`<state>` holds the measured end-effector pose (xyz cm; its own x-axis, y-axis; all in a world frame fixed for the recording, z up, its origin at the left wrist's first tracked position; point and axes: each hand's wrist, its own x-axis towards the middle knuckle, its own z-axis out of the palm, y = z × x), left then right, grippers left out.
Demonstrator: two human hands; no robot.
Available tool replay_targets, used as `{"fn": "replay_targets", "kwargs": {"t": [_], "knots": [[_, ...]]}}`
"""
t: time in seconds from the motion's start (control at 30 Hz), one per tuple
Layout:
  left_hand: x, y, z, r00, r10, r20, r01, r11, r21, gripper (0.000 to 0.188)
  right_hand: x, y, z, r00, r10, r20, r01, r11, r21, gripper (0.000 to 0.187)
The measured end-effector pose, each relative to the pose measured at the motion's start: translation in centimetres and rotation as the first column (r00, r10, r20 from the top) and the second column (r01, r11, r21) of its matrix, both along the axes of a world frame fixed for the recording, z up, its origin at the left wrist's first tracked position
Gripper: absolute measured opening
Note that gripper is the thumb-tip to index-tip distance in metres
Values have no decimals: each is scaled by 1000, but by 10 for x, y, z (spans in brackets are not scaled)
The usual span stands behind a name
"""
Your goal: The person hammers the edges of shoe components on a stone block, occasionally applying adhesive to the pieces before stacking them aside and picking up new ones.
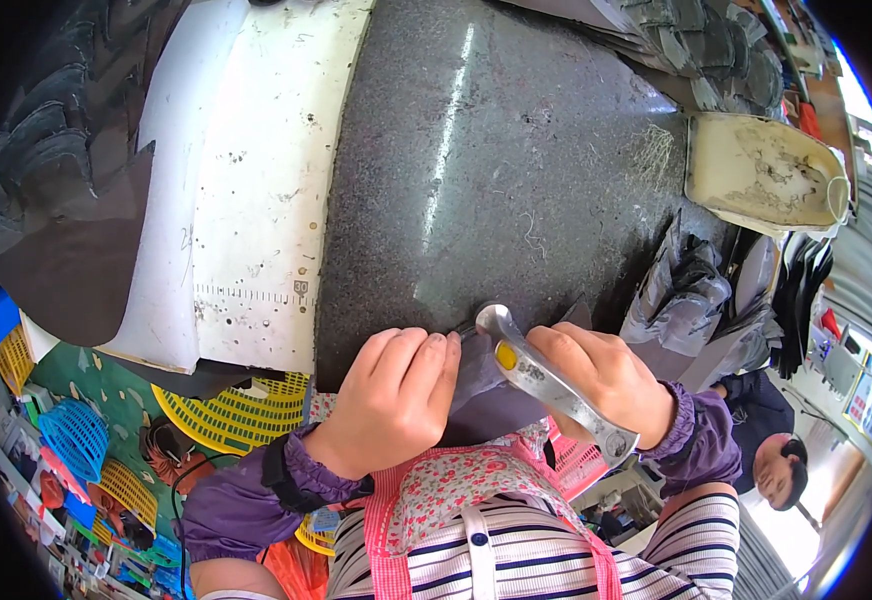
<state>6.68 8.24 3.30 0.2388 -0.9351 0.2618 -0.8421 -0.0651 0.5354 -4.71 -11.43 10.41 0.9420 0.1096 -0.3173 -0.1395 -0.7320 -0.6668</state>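
At the near edge of a dark worktop (496, 180), my left hand (393, 400) is closed, fingers bent down, on a dark, thin sheet piece (486, 415). The piece hangs over the edge in front of my apron. My right hand (596, 375) is wrapped around a hammer, whose curved silver metal head (556, 385) has a yellow spot. The hammer's upper end lies over the sheet piece, close to my left fingertips. My right palm hides its handle.
A white ruled board (261, 180) lies left of the dark surface, beside stacked dark pieces (66, 200). More pieces (691, 300) stand at right, below a cream tray (766, 170). Yellow baskets (236, 410) sit at lower left. Another person (771, 440) is at right.
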Motion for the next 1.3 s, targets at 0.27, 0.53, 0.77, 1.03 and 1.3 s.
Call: {"fn": "replay_targets", "kwargs": {"t": [0.27, 0.53, 0.77, 1.03, 1.3], "knots": [[3, 15, -1, 915, 175, -363, -154, 984, 86, 26, 6, 4, -4, 994, 108, 25, -107, 994, -16, 35], [-8, 19, 1, 986, 114, -125, -112, 994, 20, 27, 6, 5, -6, 996, 90, 30, -90, 996, 5, 35], [-12, 24, -3, 959, 207, -192, -203, 978, 40, 27, 15, 10, -5, 983, 181, 25, -182, 982, 40, 36], [-21, 32, -4, 955, 251, -156, -254, 967, 3, 27, 16, 11, -4, 982, 186, 36, -187, 982, 24, 36], [-28, 32, -5, 949, 295, -114, -296, 955, 3, 28, 22, 17, -7, 972, 229, 59, -232, 971, 52, 37]]}}
